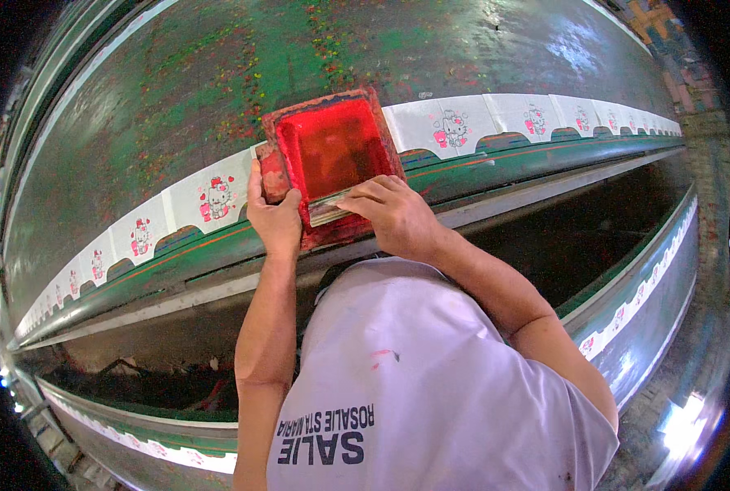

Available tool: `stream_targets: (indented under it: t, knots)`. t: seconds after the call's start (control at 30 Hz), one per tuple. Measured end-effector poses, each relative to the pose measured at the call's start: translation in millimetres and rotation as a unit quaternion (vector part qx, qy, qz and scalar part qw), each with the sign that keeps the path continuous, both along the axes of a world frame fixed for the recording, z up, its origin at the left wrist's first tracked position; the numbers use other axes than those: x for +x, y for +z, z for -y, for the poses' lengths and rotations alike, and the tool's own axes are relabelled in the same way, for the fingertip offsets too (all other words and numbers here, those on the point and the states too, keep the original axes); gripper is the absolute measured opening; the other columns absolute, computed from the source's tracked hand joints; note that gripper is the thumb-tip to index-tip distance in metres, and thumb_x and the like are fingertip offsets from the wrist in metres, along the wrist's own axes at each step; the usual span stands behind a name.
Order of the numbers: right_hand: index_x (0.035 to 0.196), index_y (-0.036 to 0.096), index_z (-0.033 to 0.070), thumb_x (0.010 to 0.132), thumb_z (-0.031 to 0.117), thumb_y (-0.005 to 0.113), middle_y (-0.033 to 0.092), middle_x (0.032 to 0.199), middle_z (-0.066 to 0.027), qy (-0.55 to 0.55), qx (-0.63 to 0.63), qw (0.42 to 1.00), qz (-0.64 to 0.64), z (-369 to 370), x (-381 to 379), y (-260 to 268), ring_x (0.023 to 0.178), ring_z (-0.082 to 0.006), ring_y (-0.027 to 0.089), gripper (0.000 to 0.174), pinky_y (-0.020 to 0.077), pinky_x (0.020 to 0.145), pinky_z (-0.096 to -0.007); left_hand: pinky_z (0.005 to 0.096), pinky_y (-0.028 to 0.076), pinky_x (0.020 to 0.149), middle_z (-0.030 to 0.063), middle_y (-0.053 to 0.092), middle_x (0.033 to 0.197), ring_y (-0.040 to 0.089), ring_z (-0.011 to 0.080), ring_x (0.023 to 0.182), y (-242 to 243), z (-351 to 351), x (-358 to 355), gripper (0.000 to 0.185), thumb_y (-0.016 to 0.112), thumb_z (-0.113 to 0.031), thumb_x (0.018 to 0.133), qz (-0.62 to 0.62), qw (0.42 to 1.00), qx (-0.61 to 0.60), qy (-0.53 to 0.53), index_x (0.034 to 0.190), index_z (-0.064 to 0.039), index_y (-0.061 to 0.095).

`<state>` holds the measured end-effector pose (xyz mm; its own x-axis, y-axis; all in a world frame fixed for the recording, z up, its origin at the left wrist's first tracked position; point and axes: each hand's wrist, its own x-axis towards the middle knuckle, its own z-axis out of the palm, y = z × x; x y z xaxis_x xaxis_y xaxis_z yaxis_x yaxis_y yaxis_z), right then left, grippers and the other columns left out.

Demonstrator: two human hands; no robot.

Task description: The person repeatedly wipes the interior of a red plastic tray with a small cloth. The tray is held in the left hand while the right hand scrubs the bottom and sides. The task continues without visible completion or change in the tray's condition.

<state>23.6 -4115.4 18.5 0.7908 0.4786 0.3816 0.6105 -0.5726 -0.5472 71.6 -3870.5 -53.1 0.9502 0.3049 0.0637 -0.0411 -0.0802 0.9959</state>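
A screen-printing frame [384, 132], its rim stained red, lies tilted across a strip of white fabric [494, 116] on a long table. Bright red ink [291, 144] coats the inner edges of its mesh. My left hand [276, 224] grips the frame's left side, the thumb on the rim. With my right hand [398, 215] I hold a squeegee [323, 212] at the near end of the mesh. The fabric beneath the frame is hidden. Cartoon cat prints [219, 197] on the left show red parts; those on the right [451, 129] show pink and black.
The green table top [217, 80] is speckled with dried paint. A pale rail [524, 202] runs along its near edge, with a dark gap below. Behind me stands another table with a printed strip [641, 294]. Paved floor [705, 245] lies at the right.
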Motion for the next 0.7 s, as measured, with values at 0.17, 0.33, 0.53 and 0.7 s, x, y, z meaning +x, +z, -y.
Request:
stream_targets:
  t: [0.17,0.33,0.53,0.7]
  knots:
    - [0.132,0.08,0.005,0.088,-0.006,0.07,0.079,0.131,-0.014,-0.027,0.017,0.999,-0.021,-3.6,-4.1,0.3,0.122,-0.039,0.073,0.046,0.0582,0.108,-0.0509,0.037,0.056,0.118,0.015,0.072,0.151,0.072,0.0195,0.132,-0.3,-2.3,-0.5,0.09,0.074,0.013,0.085,-0.001,0.999,0.041,-0.004,0.172,0.005,0.051]
    - [0.13,0.081,0.005,0.089,-0.004,0.07,0.079,0.129,-0.0138,-0.03,0.0,0.999,-0.03,-8.9,-9.2,6.6,0.122,-0.0373,0.073,0.043,0.0575,0.108,-0.0503,0.0365,0.056,0.118,0.0146,0.072,0.152,0.072,0.0192,0.132,-2.9,-2.6,-0.6,0.091,0.075,0.011,0.084,0.014,1.0,0.0,-0.005,0.171,0.006,0.05]
    - [0.13,0.079,0.009,0.09,0.006,0.073,0.075,0.124,-0.0109,-0.019,-0.078,0.997,-0.007,-16.0,-11.9,6.3,0.12,-0.0352,0.071,0.041,0.0562,0.106,-0.0491,0.036,0.056,0.118,0.015,0.072,0.15,0.072,0.019,0.131,-11.8,-7.8,4.1,0.091,0.075,0.011,0.084,0.017,1.0,0.017,-0.004,0.172,0.005,0.05]
    - [0.132,0.077,0.009,0.09,0.01,0.073,0.074,0.124,-0.0104,-0.01,-0.122,0.992,-0.009,-18.8,-1.9,6.7,0.119,-0.0345,0.071,0.042,0.0561,0.105,-0.0485,0.0374,0.055,0.12,0.0156,0.069,0.154,0.07,0.0207,0.136,-12.5,-6.8,1.8,0.091,0.075,0.01,0.084,0.026,0.999,-0.021,-0.014,0.171,0.005,0.051]
